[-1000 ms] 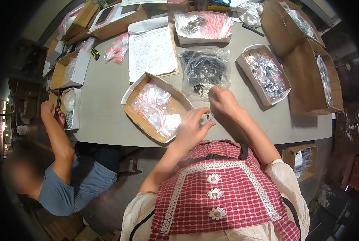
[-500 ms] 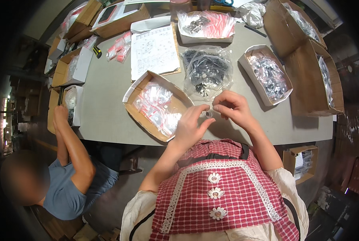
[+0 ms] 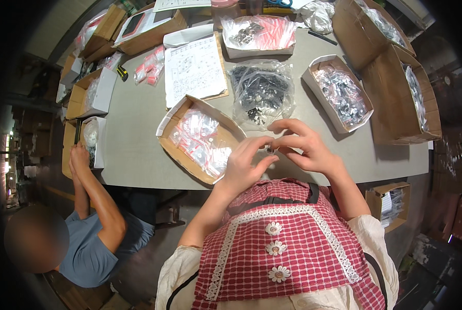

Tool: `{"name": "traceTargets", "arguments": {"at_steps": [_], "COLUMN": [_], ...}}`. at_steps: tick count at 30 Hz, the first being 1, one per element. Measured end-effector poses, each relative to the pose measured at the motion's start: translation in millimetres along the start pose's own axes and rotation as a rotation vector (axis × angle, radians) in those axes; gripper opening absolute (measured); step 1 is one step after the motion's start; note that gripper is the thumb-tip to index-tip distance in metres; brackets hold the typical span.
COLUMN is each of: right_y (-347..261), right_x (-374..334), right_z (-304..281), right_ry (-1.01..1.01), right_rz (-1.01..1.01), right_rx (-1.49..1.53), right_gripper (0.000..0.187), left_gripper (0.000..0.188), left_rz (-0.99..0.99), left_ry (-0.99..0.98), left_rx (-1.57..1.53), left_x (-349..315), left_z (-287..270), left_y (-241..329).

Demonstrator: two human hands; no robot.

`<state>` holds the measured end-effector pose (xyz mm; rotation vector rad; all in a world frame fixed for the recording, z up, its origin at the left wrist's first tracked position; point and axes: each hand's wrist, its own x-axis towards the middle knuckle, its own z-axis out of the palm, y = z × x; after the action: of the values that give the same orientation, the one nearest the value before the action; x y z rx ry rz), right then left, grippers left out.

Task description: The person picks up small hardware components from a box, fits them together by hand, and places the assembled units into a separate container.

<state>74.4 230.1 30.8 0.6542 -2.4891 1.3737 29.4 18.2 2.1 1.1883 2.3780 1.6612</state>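
The step in hand appears to be close fingertip work on one clear item (image 3: 269, 150), too small to make out fully, which sits between the two hands above the near part of the worktop (image 3: 132, 139). The left hand (image 3: 246, 161) has its grip pinched on it, thumb against fingers; the right hand (image 3: 306, 147) has its fingers bent and their tips at the item, but whether that grip grasps anything I cannot tell. The next move seems to call for a steady left hold and a light, exact touch from the right. Counted: one near box (image 3: 232, 128) of packets (image 3: 195, 135) beside the left hand, one far box (image 3: 259, 52) of red-edged bags (image 3: 277, 33), one right box (image 3: 356, 127) of packed parts (image 3: 342, 93), and two cartons on the right, a rear one (image 3: 357, 36) and a front one (image 3: 388, 106). The packets overlap too much to number. One big bag (image 3: 262, 88) of black parts lies just beyond the hands, with one sheet (image 3: 195, 67), one cutter (image 3: 122, 73) and one pen (image 3: 322, 37) farther out.
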Motion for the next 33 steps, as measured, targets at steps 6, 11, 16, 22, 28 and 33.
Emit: {"name": "traceTargets", "arguments": {"at_steps": [6, 11, 16, 22, 28, 33], "right_y": [-9.5, -29.1, -18.2, -31.3, -28.6, -16.9], "right_x": [11.7, 13.5, 18.1, 17.9, 15.0, 11.3], "right_z": [-4.8, -23.1, -29.9, -24.5, -15.7, -16.5], "right_ry": [-0.055, 0.035, 0.103, 0.063, 0.083, -0.108], "right_rz": [0.006, 0.118, 0.081, 0.282, 0.594, 0.748], "right_rx": [-0.015, 0.141, -0.37, 0.073, 0.579, 0.801], "right_gripper": [0.015, 0.012, 0.009, 0.011, 0.016, 0.019], "left_gripper": [0.041, 0.038, 0.034, 0.021, 0.014, 0.014], "left_rz": [-0.236, -0.317, -0.46, -0.445, -0.615, -0.638], "left_ry": [-0.02, 0.025, 0.019, -0.032, -0.124, -0.141], "left_rx": [-0.394, -0.439, -0.391, -0.652, -0.708, -0.672], "left_x": [-3.6, -0.1, 1.2, 26.1, 36.6, 36.3], "left_z": [3.2, 0.0, -6.5, -12.7, -8.9, -7.7], "left_y": [1.8, 3.5, -5.1, 18.5, 21.2, 19.9]}}
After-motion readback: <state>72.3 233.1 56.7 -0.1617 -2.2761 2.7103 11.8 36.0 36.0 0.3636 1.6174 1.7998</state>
